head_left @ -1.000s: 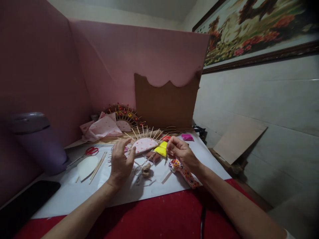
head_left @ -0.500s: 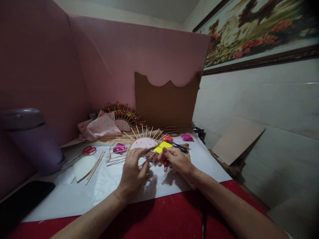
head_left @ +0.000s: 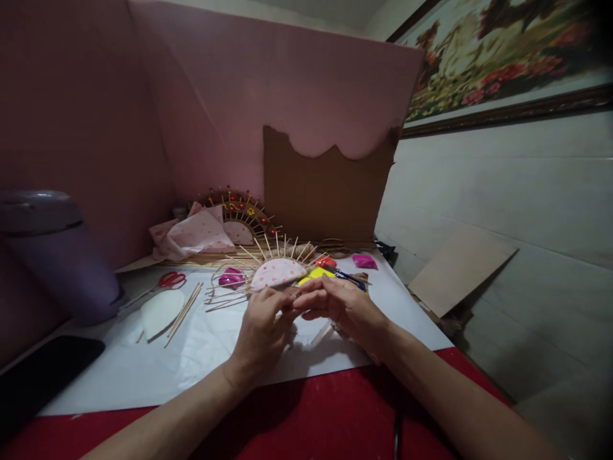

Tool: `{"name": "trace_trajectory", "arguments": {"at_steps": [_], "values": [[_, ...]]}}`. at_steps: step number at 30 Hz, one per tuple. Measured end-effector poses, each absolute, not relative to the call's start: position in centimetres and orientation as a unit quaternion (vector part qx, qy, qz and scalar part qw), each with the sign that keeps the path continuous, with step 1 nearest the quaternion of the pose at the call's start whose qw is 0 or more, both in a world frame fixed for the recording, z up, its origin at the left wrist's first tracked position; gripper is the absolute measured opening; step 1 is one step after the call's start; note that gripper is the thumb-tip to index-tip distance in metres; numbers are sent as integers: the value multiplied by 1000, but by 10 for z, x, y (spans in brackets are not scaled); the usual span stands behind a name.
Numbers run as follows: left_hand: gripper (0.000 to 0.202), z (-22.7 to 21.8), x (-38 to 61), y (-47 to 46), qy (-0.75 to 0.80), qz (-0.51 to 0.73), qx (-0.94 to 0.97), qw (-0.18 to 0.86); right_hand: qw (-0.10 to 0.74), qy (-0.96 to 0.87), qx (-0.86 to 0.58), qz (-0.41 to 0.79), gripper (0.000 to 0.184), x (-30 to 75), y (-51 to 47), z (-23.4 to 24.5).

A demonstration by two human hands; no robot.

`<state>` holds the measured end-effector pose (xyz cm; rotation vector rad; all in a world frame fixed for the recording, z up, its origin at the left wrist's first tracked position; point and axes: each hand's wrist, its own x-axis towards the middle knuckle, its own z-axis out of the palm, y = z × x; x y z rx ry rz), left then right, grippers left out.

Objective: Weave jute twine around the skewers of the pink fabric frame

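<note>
My left hand (head_left: 264, 327) is closed, thumb and fingertips pinched together below a fabric-covered half disc (head_left: 278, 273) that has thin wooden sticks fanning out from its curved edge. My right hand (head_left: 352, 312) meets it from the right, fingers bent and their tips touching the left fingertips. Whatever lies between the fingers is too small and covered to make out. Beyond the right hand lie a yellow packet (head_left: 316, 276) and a blue craft knife (head_left: 348, 277). A clear plastic piece (head_left: 322, 333) shows under the right hand.
Red-handled scissors (head_left: 171, 279), a pale leaf-shaped piece (head_left: 161, 314) and loose sticks (head_left: 183, 314) lie left. Magenta packets (head_left: 232, 278) sit nearby. A purple tumbler (head_left: 64, 262) and dark phone (head_left: 52, 377) stand and lie far left. A decorated fan (head_left: 242, 211) and cardboard (head_left: 325, 191) are behind.
My right hand has moved left, so its fingertips now meet those of my left hand. The sticks near the left fingers are now hidden. The view has shifted slightly.
</note>
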<state>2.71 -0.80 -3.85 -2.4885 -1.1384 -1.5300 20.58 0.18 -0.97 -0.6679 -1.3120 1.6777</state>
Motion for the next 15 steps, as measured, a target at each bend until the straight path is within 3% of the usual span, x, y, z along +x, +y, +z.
{"name": "trace_trajectory", "arguments": {"at_steps": [6,15], "values": [[30,-32,29,-14,-359,-416,-825,129,441,-546,-304,644,43,203,3,-15],[27,-34,32,-18,-420,-413,-804,79,479,-566,-262,619,40,195,2,-24]]}}
